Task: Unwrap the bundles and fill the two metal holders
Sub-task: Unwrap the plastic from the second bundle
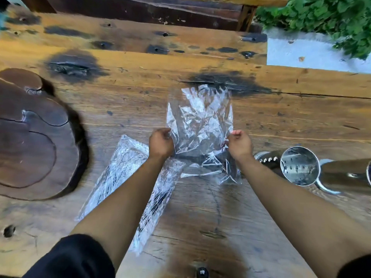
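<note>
Both hands hold up a crumpled sheet of clear plastic wrap (199,121) over the middle of the wooden table. My left hand (161,142) pinches its left edge and my right hand (240,144) pinches its right edge. The sheet's lower end trails on the table between my wrists. A long wrapped bundle (125,171) of dark thin sticks lies on the table under my left forearm. At the right, a perforated metal holder (300,167) lies on its side with its open mouth facing me. A second metal holder (345,175) lies beside it, cut off by the frame's right edge.
A thick dark slab of wood (30,137) rests on the table at the left. The table (200,217) is rough planks with dark knots. Its far right corner ends near a white ledge (313,55) and green plants (331,19).
</note>
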### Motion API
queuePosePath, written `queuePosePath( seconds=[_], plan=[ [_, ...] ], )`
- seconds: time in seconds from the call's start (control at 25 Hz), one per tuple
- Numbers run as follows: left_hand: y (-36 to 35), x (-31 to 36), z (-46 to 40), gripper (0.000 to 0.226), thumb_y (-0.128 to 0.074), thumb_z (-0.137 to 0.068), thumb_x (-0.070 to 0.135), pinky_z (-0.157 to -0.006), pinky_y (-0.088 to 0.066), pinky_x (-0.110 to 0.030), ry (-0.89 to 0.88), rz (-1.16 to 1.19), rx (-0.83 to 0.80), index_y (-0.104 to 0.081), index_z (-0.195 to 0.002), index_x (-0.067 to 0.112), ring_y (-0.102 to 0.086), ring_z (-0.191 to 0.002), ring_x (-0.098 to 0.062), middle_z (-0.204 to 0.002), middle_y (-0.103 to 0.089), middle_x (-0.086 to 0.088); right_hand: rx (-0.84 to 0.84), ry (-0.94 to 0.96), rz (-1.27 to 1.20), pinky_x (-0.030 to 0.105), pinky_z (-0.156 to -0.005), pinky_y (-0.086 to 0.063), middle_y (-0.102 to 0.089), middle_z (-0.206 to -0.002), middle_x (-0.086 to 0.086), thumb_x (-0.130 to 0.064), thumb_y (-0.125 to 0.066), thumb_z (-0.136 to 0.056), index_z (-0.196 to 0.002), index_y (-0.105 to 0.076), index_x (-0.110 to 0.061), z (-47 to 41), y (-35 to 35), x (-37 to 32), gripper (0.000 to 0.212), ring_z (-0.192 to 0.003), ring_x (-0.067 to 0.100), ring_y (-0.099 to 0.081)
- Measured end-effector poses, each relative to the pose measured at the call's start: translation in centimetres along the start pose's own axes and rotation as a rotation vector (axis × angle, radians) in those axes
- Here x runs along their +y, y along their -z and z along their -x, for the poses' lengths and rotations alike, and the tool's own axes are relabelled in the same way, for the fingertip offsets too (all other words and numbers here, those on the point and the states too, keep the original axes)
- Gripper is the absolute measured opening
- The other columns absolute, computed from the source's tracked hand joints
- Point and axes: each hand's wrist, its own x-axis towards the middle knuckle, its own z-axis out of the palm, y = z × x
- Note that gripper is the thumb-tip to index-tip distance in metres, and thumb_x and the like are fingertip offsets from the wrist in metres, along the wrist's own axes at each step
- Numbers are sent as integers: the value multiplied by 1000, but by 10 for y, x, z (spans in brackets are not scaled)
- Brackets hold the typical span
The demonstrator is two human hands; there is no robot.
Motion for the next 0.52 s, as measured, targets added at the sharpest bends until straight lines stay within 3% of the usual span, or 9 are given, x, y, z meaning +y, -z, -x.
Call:
queuePosePath(
  seconds=[0.08,0.16,0.28,0.4,0.52],
  plan=[
    [-3,-3,-14,41,-48,-89,-5,-96,-50,-27,-20,-28,11,-70,-122,6,-66,-112,-29,-125,-69,-14,-5,28,74,30,-81,-49,-66,-97,4,-18,-59,-98,-103,-61,-11,-15,-5,0,9,-90,21,-60],
    [-5,-12,-20,45,-49,-84,-8,-92,-54,-28,-2,-9,-15,-72,-118,11,-69,-101,-26,-119,-71,-13,-4,40,103,26,-79,-45,-67,-100,6,-18,-59,-98,-106,-62,-8,-24,-9,4,13,-89,20,-60],
    [0,-27,-19,31,-54,-96,10,-80,-53,-17,-89,-16,-12,-69,-122,17,-67,-81,-15,-113,-71,-11,12,77,55,21,-78,-44,-65,-103,1,-16,-56,-99,-110,-58,-15,-16,-4,12,12,-93,18,-61],
    [18,-42,-3,33,-50,-99,16,-89,-54,-39,-164,-16,66,-63,-129,16,-64,-96,-29,-113,-65,-16,99,77,26,25,-87,-46,-66,-111,3,-20,-51,-101,-124,-58,-12,14,12,24,25,-99,19,-61],
    [48,-79,26,39,-56,-92,13,-99,-45,-45,-135,-206,209,-57,-131,8,-53,-112,-39,-122,-55,-20,252,-64,-99,38,-98,-47,-69,-114,15,-20,-45,-103,-116,-62,-10,63,23,55,24,-103,29,-63]
  ],
)
